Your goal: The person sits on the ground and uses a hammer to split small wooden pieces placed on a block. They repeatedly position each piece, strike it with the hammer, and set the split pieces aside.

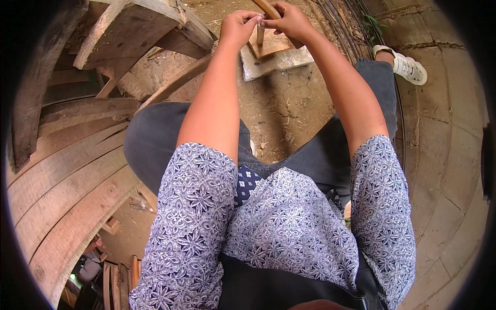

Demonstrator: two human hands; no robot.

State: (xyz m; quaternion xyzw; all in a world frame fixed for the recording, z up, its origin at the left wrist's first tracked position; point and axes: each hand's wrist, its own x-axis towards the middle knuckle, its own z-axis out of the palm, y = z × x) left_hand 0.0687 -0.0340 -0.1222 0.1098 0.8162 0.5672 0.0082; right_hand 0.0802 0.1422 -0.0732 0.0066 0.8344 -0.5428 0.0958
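Observation:
My left hand (240, 27) is closed, its thumb and fingertips pinched together at the top of a short upright wooden peg (260, 35). The peg's lower end is at a square wooden board (275, 45), which lies on a pale, whitish slab (279, 65) on the ground. My right hand (290, 23) is closed around a smooth brown wooden handle (266, 7) that slants past the upper edge of the picture; what it belongs to is out of sight. The right fingertips almost meet the left ones above the peg. Anything small between the left fingertips is too small to make out.
Stacked curved planks (77, 165) and a rough timber frame (134, 36) rise on my left. Dirt floor (289, 108) with wood shavings lies between my legs. Thin dark rods (345, 39) run along a block wall (439, 103) on my right, beside my white shoe (409, 68).

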